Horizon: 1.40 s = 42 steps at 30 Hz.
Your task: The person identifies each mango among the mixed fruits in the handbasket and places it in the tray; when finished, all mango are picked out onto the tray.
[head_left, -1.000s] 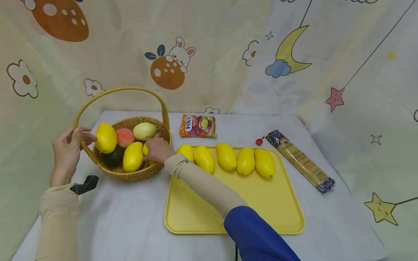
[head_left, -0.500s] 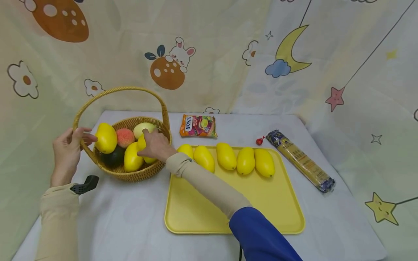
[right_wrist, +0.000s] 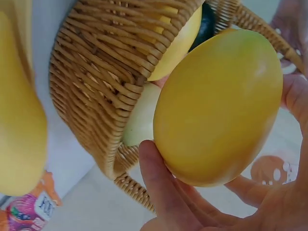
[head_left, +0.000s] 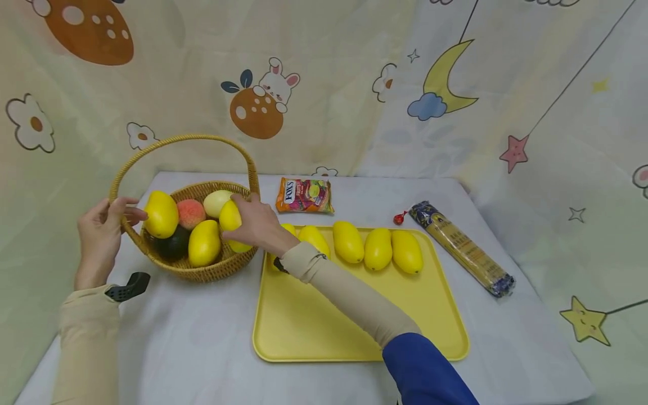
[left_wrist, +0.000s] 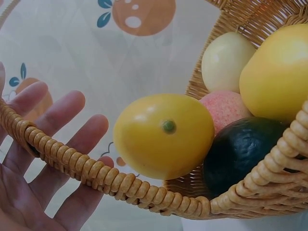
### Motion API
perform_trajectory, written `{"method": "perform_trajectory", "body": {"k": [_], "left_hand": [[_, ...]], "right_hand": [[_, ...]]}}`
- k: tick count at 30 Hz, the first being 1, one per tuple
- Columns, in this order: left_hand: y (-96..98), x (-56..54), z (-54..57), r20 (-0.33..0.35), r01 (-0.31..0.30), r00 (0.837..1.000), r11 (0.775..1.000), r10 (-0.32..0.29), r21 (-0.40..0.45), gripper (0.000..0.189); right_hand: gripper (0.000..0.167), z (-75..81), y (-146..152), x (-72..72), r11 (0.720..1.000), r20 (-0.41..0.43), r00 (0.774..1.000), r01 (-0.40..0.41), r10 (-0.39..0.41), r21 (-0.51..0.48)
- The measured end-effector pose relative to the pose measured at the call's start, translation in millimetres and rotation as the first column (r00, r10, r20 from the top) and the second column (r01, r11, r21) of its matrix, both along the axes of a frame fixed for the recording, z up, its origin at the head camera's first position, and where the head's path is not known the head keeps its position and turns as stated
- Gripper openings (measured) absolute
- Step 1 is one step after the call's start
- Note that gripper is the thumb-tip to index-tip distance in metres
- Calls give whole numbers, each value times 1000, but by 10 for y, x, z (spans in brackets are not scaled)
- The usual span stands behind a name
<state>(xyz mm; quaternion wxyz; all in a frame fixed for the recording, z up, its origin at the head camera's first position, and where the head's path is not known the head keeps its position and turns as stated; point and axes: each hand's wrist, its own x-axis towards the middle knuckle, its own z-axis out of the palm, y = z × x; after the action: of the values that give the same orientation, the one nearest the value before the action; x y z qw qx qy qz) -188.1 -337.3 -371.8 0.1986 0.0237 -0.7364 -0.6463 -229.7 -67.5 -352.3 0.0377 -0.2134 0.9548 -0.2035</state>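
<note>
A yellow mango (head_left: pixel 230 216) is in my right hand (head_left: pixel 263 228), with thumb and fingers around its sides, over the right side of the wicker basket (head_left: pixel 202 274). The right wrist view shows this mango (right_wrist: pixel 219 106) large, greenish at one end, above the basket rim. My left hand (head_left: pixel 101 233) is at the basket's left side, where the handle meets the rim. Its fingers (left_wrist: pixel 72 103) are spread and fairly straight behind the wicker handle. Beside them lies another mango (head_left: pixel 162 215). The basket also bears a third mango (head_left: pixel 205 243), a peach (head_left: pixel 191 214), a pale green fruit (head_left: pixel 216 203) and a dark avocado-like fruit (head_left: pixel 172 244).
A yellow tray (head_left: pixel 324 332) lies right of the basket, several mangoes (head_left: pixel 348 242) along its far edge. Behind it are a Fox's candy bag (head_left: pixel 305 196) and a small red wrapped candy (head_left: pixel 399 218). A long noodle-like packet (head_left: pixel 462 247) slants at the right.
My right hand has gone from reaching into the basket to gripping a mango, drawing it slightly right and up. My left hand stays at the handle. The head view shifts slightly.
</note>
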Motion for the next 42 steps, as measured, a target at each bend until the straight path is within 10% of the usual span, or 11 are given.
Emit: {"method": "perform_trajectory", "body": {"k": [42], "left_hand": [[5, 13, 6, 10, -11, 1000, 1000, 11, -20, 31]], "right_hand": [[77, -648, 819, 1022, 996, 53, 995, 83, -82, -27]]}}
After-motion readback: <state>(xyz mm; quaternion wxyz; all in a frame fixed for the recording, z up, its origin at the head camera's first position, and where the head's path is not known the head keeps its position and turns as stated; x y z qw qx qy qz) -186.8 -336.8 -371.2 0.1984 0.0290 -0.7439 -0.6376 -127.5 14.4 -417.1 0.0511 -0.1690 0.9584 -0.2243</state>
